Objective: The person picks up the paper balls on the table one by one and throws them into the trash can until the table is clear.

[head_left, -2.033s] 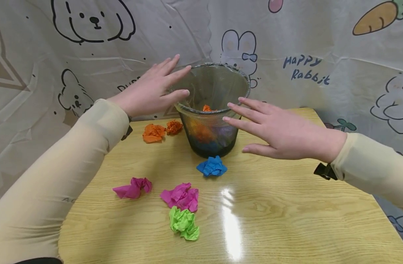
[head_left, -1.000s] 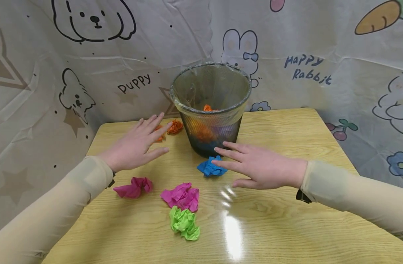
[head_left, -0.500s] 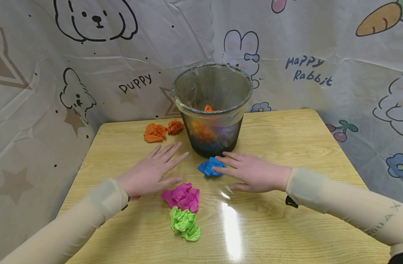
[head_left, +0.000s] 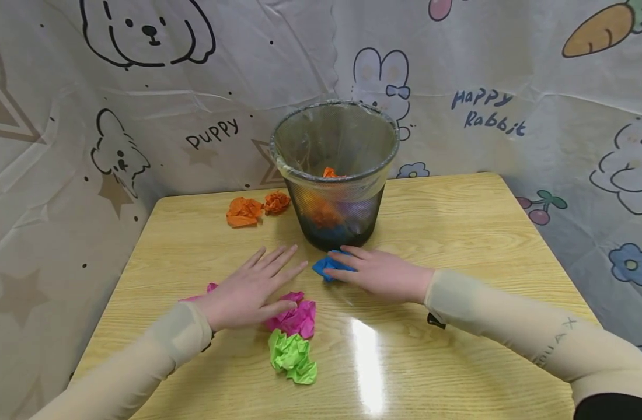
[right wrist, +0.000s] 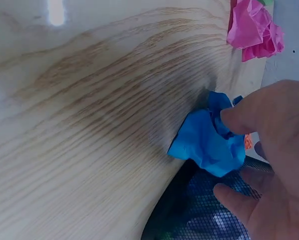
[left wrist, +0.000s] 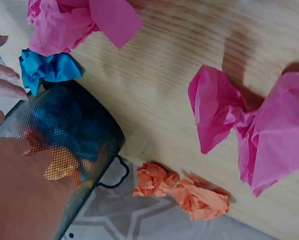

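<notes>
My right hand (head_left: pixel 379 275) reaches over a crumpled blue paper ball (head_left: pixel 323 270) in front of the mesh bin. In the right wrist view a fingertip overlaps the blue paper (right wrist: pixel 207 142), and other fingers lie spread beside it. Fingers extended, my left hand (head_left: pixel 246 296) hovers low, holding nothing. Its thumb overlaps a crumpled magenta paper ball (head_left: pixel 300 318). A second magenta paper (left wrist: pixel 274 132), twisted like a bow, is mostly covered by that hand in the head view. Touching the nearer magenta ball is a lime green paper ball (head_left: pixel 293 357).
The black mesh bin (head_left: pixel 347 236), lined with a clear bag, stands at the back centre with orange and blue paper inside. Left of it lie two orange paper balls (head_left: pixel 244 212). A printed cloth (head_left: pixel 457 64) hangs behind the wooden table (head_left: pixel 457 361).
Both hands have come down from the bin's rim toward the table. My right hand has moved left onto the blue paper; my left has moved nearer, over the magenta papers.
</notes>
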Motion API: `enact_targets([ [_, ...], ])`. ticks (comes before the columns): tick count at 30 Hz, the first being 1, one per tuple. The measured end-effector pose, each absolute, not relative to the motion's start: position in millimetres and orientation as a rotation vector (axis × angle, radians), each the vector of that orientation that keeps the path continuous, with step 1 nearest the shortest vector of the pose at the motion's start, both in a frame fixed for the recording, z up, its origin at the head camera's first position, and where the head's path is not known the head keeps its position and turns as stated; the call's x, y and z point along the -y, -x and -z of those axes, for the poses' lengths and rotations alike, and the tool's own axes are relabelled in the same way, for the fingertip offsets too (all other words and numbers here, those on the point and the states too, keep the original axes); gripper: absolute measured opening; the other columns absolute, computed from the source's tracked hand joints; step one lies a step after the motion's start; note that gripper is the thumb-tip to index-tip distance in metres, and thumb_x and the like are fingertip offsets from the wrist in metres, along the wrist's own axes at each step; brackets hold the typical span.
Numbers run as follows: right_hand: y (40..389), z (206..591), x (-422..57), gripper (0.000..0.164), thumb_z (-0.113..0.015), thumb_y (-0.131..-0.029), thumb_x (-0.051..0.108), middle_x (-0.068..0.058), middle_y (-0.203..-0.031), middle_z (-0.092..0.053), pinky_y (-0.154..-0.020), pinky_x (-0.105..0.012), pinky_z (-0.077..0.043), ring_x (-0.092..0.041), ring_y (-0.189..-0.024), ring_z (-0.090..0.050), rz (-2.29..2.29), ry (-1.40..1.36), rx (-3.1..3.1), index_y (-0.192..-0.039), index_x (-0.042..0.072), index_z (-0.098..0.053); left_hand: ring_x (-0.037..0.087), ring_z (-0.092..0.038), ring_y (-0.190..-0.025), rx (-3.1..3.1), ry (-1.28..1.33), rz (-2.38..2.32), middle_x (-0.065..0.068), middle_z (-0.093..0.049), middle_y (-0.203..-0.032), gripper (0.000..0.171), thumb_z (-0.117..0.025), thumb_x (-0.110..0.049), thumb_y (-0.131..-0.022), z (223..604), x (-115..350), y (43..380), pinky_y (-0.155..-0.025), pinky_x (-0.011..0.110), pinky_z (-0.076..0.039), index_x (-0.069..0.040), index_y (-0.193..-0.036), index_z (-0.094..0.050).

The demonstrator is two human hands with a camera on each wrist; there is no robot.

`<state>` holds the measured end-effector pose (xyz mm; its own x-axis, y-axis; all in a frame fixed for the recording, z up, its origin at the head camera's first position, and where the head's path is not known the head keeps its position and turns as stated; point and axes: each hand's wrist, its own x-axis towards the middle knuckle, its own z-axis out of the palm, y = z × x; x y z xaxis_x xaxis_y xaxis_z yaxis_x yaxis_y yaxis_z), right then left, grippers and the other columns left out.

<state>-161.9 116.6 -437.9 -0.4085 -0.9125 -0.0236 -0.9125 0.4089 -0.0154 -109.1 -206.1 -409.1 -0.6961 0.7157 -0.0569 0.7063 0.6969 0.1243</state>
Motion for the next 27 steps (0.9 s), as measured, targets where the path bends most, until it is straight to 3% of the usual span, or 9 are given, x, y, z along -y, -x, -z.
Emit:
enact_targets([
  [8, 163, 449, -104, 0.063, -0.056, -0.106, 0.010, -0.011, -0.166, -0.030, -0.103, -0.047, -0.051, -0.035, -0.148, -0.034, -0.124, 1.684, -2.636, -0.162, 0.024, -0.034, 0.024, -0.005, -0.157, -2.783, -1.157, -0.187, 0.004, 0.000, -0.172, 0.076, -0.035, -0.065, -0.105, 413, 207, 105, -0.125, 0.053, -0.006, -0.026, -0.166, -0.015],
  [16, 161, 458, -95, 0.055, -0.058, -0.105, 0.008, -0.012, -0.158, -0.044, -0.097, -0.042, -0.055, -0.036, -0.133, -0.052, -0.259, 1.815, -2.645, -0.157, 0.021, -0.045, 0.031, -0.012, -0.156, -2.775, -1.155, -0.228, 0.006, -0.003, -0.172, 0.076, -0.035, -0.065, -0.104, 418, 207, 105, -0.124, 0.055, -0.009, -0.024, -0.166, -0.017],
  [23, 158, 460, -92, 0.045, -0.054, -0.104, 0.010, -0.012, -0.159, -0.043, -0.070, -0.038, -0.057, -0.029, -0.101, -0.063, -0.212, 1.846, -2.619, -0.148, 0.018, -0.057, 0.022, -0.004, -0.157, -2.763, -1.141, -0.253, 0.004, -0.001, -0.172, 0.077, -0.034, -0.066, -0.104, 422, 207, 105, -0.124, 0.055, -0.008, -0.023, -0.166, -0.019],
  [27, 157, 459, -93, 0.043, -0.061, -0.101, 0.009, -0.016, -0.158, -0.042, -0.067, -0.039, -0.059, -0.031, -0.097, -0.065, -0.188, 1.799, -2.623, -0.143, 0.018, -0.061, 0.018, -0.003, -0.156, -2.756, -1.135, -0.271, 0.003, 0.000, -0.172, 0.077, -0.034, -0.066, -0.104, 425, 208, 105, -0.124, 0.054, -0.009, -0.023, -0.166, -0.019],
])
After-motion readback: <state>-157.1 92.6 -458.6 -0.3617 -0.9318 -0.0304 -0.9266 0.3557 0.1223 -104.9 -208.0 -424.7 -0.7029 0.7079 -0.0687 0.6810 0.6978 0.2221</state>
